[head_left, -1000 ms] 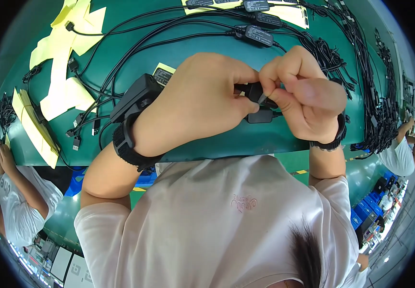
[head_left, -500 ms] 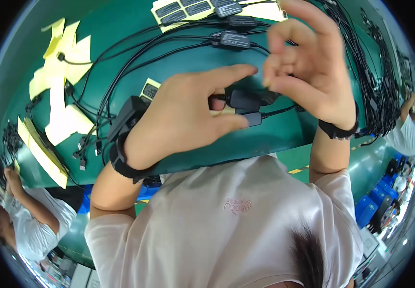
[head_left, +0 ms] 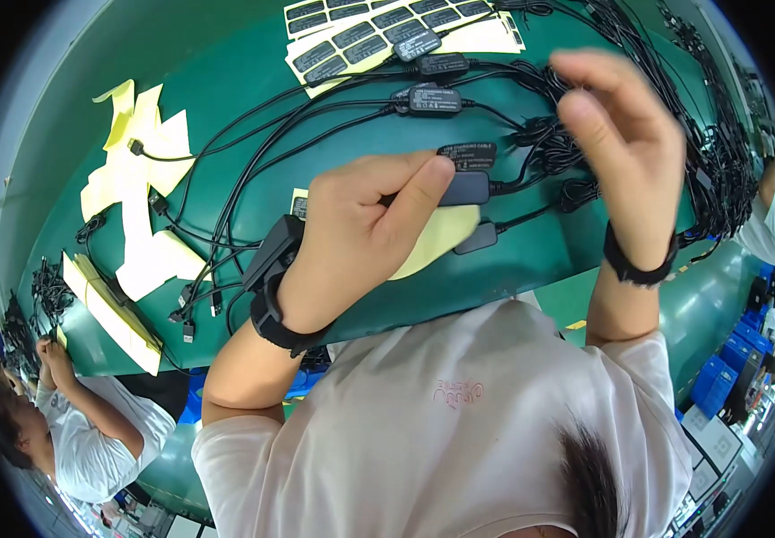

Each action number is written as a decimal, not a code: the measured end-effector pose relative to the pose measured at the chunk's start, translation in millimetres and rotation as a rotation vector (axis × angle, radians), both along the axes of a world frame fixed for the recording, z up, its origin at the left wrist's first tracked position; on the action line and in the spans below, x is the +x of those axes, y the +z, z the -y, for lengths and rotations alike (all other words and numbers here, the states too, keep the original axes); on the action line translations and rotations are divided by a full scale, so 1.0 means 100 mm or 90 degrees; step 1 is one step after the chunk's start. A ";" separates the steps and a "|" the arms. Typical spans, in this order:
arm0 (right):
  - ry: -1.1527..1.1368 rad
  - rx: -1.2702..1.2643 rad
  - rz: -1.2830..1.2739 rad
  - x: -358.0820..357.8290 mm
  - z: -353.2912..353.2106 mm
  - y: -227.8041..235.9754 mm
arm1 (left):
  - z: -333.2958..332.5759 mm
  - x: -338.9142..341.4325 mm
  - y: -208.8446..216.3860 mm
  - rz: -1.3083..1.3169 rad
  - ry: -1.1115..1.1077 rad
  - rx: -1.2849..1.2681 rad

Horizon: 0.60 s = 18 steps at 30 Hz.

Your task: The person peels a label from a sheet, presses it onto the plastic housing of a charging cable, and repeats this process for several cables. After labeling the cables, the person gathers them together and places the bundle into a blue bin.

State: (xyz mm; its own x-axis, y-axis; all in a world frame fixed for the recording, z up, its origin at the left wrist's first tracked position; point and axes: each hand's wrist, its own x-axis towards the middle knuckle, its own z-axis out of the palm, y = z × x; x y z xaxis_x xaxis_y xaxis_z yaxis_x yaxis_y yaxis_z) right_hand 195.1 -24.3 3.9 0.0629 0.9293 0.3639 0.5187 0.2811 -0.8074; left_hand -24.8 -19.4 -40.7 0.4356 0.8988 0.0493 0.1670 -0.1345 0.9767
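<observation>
My left hand [head_left: 378, 224] is closed in a pinch over the table, with the edge of a dark printed label [head_left: 470, 157] at the thumb and index fingertips. Right beneath the label lies a black cable box [head_left: 470, 189], its cord running off to the right. A piece of yellow backing paper [head_left: 437, 240] shows under the hand. Another cable box [head_left: 477, 238] lies nearer to me, partly covered by that paper. Off to the right, my right hand [head_left: 634, 152] is raised with its fingers apart, holding nothing and slightly blurred.
Label sheets [head_left: 351, 45] lie at the far side, beside labelled cable boxes [head_left: 434, 100]. Crumpled yellow paper [head_left: 141, 197] and a stack of yellow strips [head_left: 114, 314] are on the left. Bundled black cables [head_left: 719, 161] line the right. Another person [head_left: 91, 421] sits at lower left.
My left thumb and index finger have come together, with the label now at their tips. My right hand has moved right, away from the left, and its fingers have opened out.
</observation>
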 end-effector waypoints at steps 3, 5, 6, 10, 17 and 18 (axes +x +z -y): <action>0.043 -0.020 0.035 -0.06 0.15 -0.32 | 0.04 0.03 -0.02 0.013 0.078 0.025; 0.054 -0.038 0.052 -0.11 0.21 -0.37 | 0.05 0.03 -0.01 0.008 0.064 0.036; 0.065 -0.050 0.051 -0.15 0.21 -0.37 | 0.05 0.03 -0.01 0.001 0.056 0.050; 0.053 -0.093 -0.077 -0.20 0.17 -0.36 | 0.01 0.04 -0.06 -0.001 0.036 0.097; 0.060 -0.062 -0.291 -0.16 0.17 -0.25 | 0.04 -0.03 0.11 -0.100 0.005 -0.060; 0.099 -0.063 -0.206 -0.22 0.22 -0.28 | 0.05 -0.03 0.10 -0.098 0.007 -0.049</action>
